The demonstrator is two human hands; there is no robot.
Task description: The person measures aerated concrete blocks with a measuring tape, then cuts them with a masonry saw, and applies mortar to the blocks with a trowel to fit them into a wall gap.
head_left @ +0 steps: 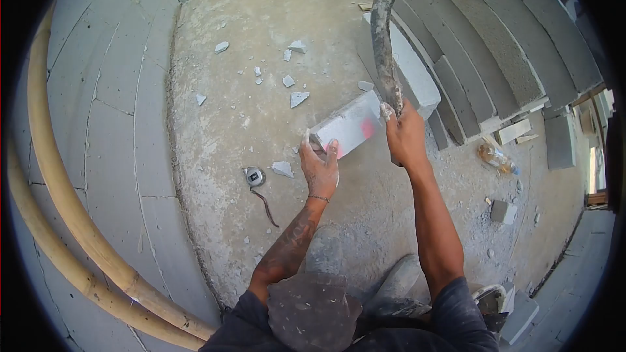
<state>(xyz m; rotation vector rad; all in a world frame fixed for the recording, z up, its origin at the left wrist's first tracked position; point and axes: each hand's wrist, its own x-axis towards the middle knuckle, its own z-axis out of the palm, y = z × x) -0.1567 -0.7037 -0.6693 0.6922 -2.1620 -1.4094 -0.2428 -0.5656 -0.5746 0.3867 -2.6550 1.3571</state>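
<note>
My left hand (321,168) grips the near end of a grey-white block (349,127) with a red mark on its face, held above the dusty concrete floor. My right hand (405,138) is closed round the lower end of a long, curved, cement-crusted tool (383,32) that rises toward the top of the view. The tool's lower end sits right at the block's far end. A larger white block (412,68) lies on the floor just behind the held one.
Grey blocks (495,39) are stacked in rows at the right. Block chips (298,98) litter the floor. A tape measure (254,176) lies left of my hand. A bamboo pole (72,221) leans along the block wall at left. A plastic bottle (497,156) lies at right.
</note>
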